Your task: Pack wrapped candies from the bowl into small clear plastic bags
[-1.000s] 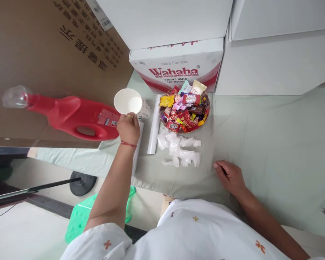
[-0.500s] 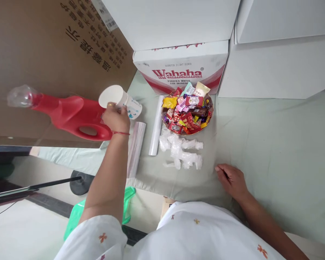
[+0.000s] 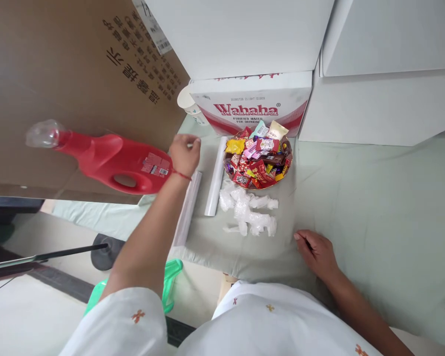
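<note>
My left hand (image 3: 185,154) hovers over the table beside the red jug-style bottle (image 3: 114,160), fingers curled with a gap to the thumb and nothing held. Beyond it a white paper cup with blue print (image 3: 198,116), perhaps stacked, stands between the brown carton and the Wahaha box. Right of this hand lie a white roll (image 3: 215,178) and a long, pale, box-like piece (image 3: 188,210), partly behind my forearm. My right hand (image 3: 318,252) rests loosely closed on the cloth near the front edge, right of the crumpled clear plastic (image 3: 249,210).
A plate of wrapped sweets (image 3: 259,155) sits before the Wahaha box (image 3: 254,104). A brown carton (image 3: 59,64) walls the left, white boxes (image 3: 385,99) the back right. A pale green cloth (image 3: 367,198) covers the table. Below its front edge is a green plastic object (image 3: 171,284).
The paper cup has gone from my left hand to the back corner beside the Wahaha box. My left hand has let go and sits further right. My right hand stays put.
</note>
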The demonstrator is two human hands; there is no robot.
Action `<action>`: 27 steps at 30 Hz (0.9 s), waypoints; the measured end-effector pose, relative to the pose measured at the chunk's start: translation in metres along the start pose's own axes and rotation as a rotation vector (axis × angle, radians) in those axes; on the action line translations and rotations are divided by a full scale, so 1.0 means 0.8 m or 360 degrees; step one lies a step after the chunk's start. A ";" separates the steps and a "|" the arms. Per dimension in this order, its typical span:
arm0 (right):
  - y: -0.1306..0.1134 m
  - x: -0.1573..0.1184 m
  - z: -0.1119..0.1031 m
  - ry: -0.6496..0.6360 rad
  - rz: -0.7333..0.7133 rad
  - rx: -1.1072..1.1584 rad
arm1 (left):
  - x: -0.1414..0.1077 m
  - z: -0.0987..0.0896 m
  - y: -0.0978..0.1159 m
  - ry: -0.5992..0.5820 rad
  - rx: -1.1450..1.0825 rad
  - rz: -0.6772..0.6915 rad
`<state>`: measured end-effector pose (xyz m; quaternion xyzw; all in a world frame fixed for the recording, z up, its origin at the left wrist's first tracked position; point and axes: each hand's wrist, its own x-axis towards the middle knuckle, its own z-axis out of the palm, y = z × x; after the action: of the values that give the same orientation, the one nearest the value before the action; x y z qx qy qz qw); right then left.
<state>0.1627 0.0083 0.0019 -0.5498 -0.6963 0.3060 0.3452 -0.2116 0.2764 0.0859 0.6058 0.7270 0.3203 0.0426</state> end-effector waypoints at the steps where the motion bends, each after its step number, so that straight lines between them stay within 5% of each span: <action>1: 0.000 0.000 0.000 -0.0009 0.0010 0.0010 | -0.033 -0.008 0.001 0.0021 0.0035 0.0012; 9: -0.009 0.001 -0.010 -0.0061 0.0476 0.0217 | -0.331 -0.051 0.022 -0.0194 -0.0290 -0.0112; 13: -0.011 0.014 -0.017 -0.0105 0.0594 0.0182 | -0.426 -0.038 0.027 -0.0314 -0.0166 0.0158; 15: -0.016 0.024 -0.010 -0.0316 0.0596 0.0137 | -0.442 -0.027 0.031 -0.0439 -0.0035 0.0282; 18: -0.028 0.042 0.021 -0.0514 0.0483 0.0018 | -0.425 -0.010 0.041 -0.0547 0.0130 0.0255; 23: -0.043 0.067 0.069 -0.0261 0.0147 -0.0279 | -0.368 0.001 0.051 -0.0607 0.0021 0.0064; 27: -0.040 0.063 0.047 -0.0054 0.0123 -0.0395 | -0.369 -0.011 0.050 -0.0587 -0.0251 -0.0018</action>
<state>0.1064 0.0489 0.0134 -0.6093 -0.7130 0.2399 0.2507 -0.1041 0.0074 0.0173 0.6450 0.6830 0.2595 0.2240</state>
